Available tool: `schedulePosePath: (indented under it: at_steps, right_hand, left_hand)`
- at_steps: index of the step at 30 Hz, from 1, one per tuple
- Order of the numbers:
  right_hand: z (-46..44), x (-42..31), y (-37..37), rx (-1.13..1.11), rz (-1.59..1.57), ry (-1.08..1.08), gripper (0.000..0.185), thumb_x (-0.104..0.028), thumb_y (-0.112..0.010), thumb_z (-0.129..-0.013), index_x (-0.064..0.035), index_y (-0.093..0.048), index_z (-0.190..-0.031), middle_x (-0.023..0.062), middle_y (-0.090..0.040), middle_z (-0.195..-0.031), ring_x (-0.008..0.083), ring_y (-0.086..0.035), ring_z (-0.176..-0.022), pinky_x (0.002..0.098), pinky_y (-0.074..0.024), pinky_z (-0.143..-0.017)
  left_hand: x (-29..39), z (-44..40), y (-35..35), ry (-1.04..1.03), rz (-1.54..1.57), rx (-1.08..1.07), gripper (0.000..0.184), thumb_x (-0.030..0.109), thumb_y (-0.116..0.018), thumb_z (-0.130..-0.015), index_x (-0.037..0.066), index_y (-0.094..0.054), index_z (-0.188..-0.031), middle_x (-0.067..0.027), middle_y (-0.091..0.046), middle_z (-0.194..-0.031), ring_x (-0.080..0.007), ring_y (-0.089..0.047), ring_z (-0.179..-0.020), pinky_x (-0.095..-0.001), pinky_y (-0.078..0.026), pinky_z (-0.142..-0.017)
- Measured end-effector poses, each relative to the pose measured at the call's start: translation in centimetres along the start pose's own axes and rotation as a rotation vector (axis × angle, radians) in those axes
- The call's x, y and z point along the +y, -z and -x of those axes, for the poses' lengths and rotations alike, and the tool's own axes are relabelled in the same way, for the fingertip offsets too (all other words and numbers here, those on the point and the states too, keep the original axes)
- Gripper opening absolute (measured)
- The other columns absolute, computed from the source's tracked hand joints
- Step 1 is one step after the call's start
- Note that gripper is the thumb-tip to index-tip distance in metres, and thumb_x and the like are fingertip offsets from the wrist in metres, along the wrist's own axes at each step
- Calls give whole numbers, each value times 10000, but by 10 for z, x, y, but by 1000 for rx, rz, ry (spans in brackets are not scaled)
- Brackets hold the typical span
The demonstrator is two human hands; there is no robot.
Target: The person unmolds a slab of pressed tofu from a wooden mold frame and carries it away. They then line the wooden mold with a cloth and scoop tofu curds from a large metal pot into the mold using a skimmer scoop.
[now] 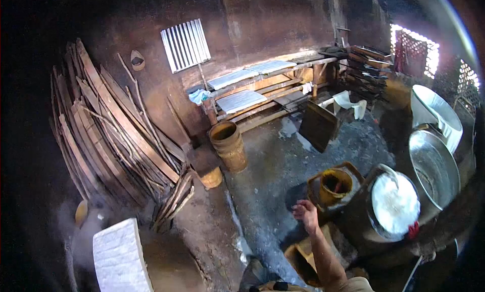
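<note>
My right hand [305, 214] reaches up from the bottom edge, its fingers loosely apart and nothing visible in them. Just beyond it is a yellow bucket [327, 195] with a dark inside and something reddish in it, set within a wooden frame. Below the hand and partly behind my forearm lies a wooden box [298, 259]. To the right sits a round basin [373, 211] filled with white material, with a pale curved object on top and something red at its lower rim. My left hand is not in view.
Large metal basin [429, 175] and white-lined tub [422, 102] at right. A tilted wooden board [316, 127] stands mid-floor. Rusty drum [235, 158] near the wall bench [283, 97], which bears white sheets. Long planks [108, 120] lean left; white slab [118, 256] at lower left, near haze.
</note>
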State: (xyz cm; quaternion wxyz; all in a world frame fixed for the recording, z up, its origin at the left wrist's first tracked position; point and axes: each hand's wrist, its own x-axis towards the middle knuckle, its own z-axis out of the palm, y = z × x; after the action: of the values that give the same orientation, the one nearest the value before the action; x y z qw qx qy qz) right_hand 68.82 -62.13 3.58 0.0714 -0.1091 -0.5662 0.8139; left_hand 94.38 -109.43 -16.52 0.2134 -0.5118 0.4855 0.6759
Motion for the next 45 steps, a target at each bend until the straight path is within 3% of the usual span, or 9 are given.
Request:
schedulePosePath:
  at_steps: [8, 20, 24, 27, 29, 31, 36, 38, 45]
  right_hand:
    - [-234, 112, 57, 192, 115, -502, 194, -239, -435, -879, -83, -542, -838, 29, -543, -573, 171, -534, -489, 306, -398, -399]
    - [-159, 150, 252, 1055, -466, -941, 320, -364, -438, -846, -125, -569, -1012, 21, -543, -987, 218, -510, -923, 383, -391, -753]
    - [-237, 173, 304, 1046, -673, -930, 382, -405, -439, -834, -138, -578, -1070, 18, -542, -1125, 234, -502, -1067, 409, -389, -871]
    - [-315, 151, 325, 1194, -709, -789, 339, -368, -445, -826, -132, -563, -1038, 39, -547, -1025, 244, -520, -944, 413, -407, -769]
    - [-371, 131, 345, 1220, -747, -704, 310, -344, -449, -820, -127, -553, -1017, 53, -550, -958, 250, -533, -863, 416, -419, -701]
    - [-433, 106, 366, 1218, -793, -603, 281, -319, -452, -815, -123, -543, -995, 68, -553, -891, 256, -545, -781, 419, -430, -632]
    - [-612, -7, 410, 1271, -527, -369, 141, -182, -485, -815, -75, -530, -896, 101, -556, -766, 271, -577, -574, 314, -429, -436]
    - [-658, -4, 455, 1123, -516, -209, 190, -177, -487, -816, -42, -500, -948, 115, -572, -780, 263, -588, -575, 345, -465, -446]
    - [-875, -115, 637, 929, -335, -254, 223, -188, -501, -812, -53, -501, -989, 102, -585, -779, 240, -595, -580, 335, -466, -444]
  left_hand:
    - [199, -113, -159, -1, 27, -24, 120, 181, -511, -798, 81, -537, -737, -73, -521, -623, -211, -504, -495, -340, -397, -404]
    - [644, -309, -623, -185, -305, -657, 126, 110, -530, -790, 87, -546, -913, -70, -569, -734, -196, -538, -557, -319, -421, -426]
    - [649, -277, -793, -728, -917, -297, 276, 165, -557, -796, 81, -502, -1053, -70, -592, -788, -225, -593, -656, -325, -449, -487]
    - [633, -290, -862, 63, -226, -1044, 239, 131, -542, -809, 58, -516, -1035, -88, -593, -803, -218, -602, -671, -339, -468, -501]
    - [600, -275, -921, -258, -743, -592, 324, 311, -474, -830, 51, -585, -988, -150, -611, -906, -293, -600, -761, -343, -474, -499]
    - [577, -332, -968, 145, -424, -946, 250, 254, -524, -799, 56, -601, -931, -154, -614, -879, -288, -595, -756, -358, -467, -493]
    - [582, -314, -1134, -373, -1248, -1275, 81, 56, -572, -770, 81, -580, -846, -25, -569, -663, -156, -591, -630, -287, -448, -461]
    - [576, -261, -1218, -179, -1086, -697, 86, 151, -580, -784, 80, -558, -829, -33, -581, -714, -185, -556, -525, -257, -398, -391]
    - [569, -202, -1474, -486, -712, -829, 221, 173, -614, -781, 80, -563, -974, -45, -613, -789, -133, -598, -627, -230, -433, -451]
